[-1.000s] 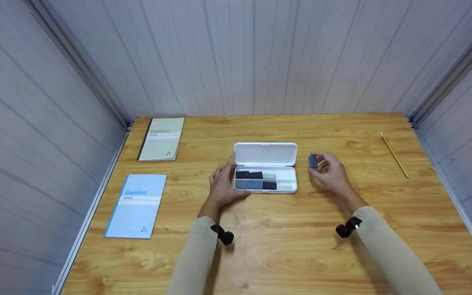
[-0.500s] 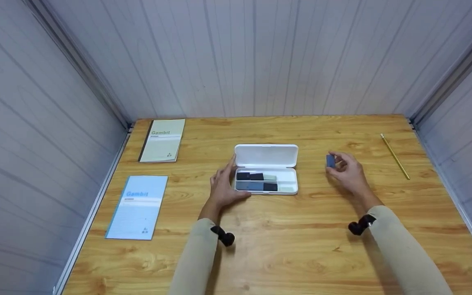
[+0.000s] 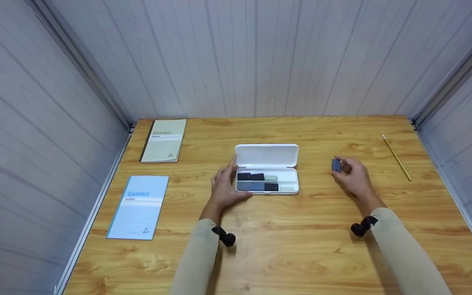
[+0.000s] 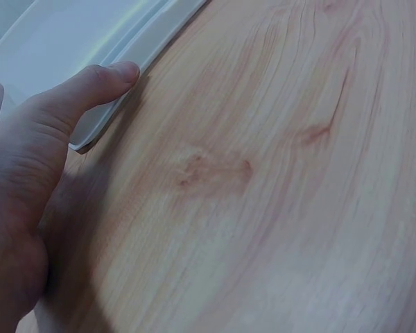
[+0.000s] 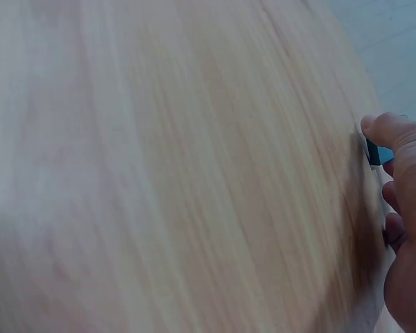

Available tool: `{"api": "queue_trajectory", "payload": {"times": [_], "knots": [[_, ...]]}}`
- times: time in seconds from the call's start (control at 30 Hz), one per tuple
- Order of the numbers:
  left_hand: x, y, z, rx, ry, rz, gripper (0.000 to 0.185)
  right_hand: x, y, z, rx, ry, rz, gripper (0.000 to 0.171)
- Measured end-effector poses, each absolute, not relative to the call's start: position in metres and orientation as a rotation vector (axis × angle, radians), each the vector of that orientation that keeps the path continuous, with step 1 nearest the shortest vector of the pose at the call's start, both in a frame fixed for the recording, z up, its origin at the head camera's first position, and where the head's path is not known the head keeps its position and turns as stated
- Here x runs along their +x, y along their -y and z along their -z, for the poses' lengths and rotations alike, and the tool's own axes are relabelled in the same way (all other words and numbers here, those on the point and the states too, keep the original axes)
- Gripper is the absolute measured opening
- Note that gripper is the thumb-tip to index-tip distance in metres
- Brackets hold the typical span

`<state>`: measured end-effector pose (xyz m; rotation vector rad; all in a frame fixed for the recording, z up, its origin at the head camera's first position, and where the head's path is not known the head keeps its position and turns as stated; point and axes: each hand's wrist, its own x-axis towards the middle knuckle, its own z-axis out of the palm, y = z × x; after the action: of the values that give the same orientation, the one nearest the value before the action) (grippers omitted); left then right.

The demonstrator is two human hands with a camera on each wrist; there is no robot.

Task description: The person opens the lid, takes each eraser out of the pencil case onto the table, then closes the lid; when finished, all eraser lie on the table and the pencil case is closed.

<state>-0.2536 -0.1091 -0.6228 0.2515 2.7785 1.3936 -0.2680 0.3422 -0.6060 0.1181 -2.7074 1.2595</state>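
The blue block [image 3: 336, 165] sits pinched in the fingertips of the right hand [image 3: 352, 176], low over the tabletop [image 3: 301, 246], at about 3 o'clock from the white case [image 3: 267, 169] and well apart from it. In the right wrist view only a sliver of the blue block [image 5: 383, 154] shows under the thumb, close to the wood.

The left hand [image 3: 223, 186] rests against the left end of the white case, at its 9 o'clock, with relaxed, nearly straight fingers; it grips nothing. In the left wrist view the thumb [image 4: 90, 87] lies along the rim of the case [image 4: 69, 41], touching it, with the heel of the hand on the wood.

The white case lies open at the middle of the tabletop, its lid folded back toward 12 o'clock. In its tray lie several small blocks: dark ones, a blue-grey one and pale ones, side by side in two rows.

A yellow pencil [image 3: 396, 157] lies near the right edge, at about 2 o'clock from the right hand. A cream notebook [image 3: 163, 140] lies at 10 o'clock from the case, and a light blue notebook [image 3: 138, 207] at 8 o'clock, both flat and apart from each other.
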Motion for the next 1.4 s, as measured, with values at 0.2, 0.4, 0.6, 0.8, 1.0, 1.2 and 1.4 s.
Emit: {"api": "queue_trajectory", "payload": {"times": [0.2, 0.4, 0.6, 0.8, 1.0, 1.2, 1.4], "knots": [[-0.252, 0.109, 0.627, 0.249, -2.794, -1.402, 0.14, -0.268, -0.342, 0.609, 0.111, 2.724, -1.239, 0.056], [-0.253, 0.109, 0.624, 0.248, -2.804, -1.377, 0.14, -0.269, -0.342, 0.61, 0.134, 2.708, -1.227, 0.056], [-0.254, 0.108, 0.622, 0.251, -2.786, -1.357, 0.14, -0.269, -0.343, 0.608, 0.125, 2.721, -1.216, 0.057], [-0.254, 0.108, 0.621, 0.246, -2.774, -1.365, 0.14, -0.264, -0.341, 0.602, 0.14, 2.731, -1.222, 0.056], [-0.254, 0.108, 0.621, 0.241, -2.782, -1.355, 0.141, -0.26, -0.331, 0.596, 0.225, 2.712, -1.241, 0.053], [-0.254, 0.109, 0.623, 0.243, -2.782, -1.358, 0.141, -0.259, -0.317, 0.594, 0.31, 2.724, -1.268, 0.05], [-0.254, 0.108, 0.624, 0.245, -2.791, -1.344, 0.142, -0.259, -0.301, 0.595, 0.38, 2.75, -1.235, 0.048]]}}
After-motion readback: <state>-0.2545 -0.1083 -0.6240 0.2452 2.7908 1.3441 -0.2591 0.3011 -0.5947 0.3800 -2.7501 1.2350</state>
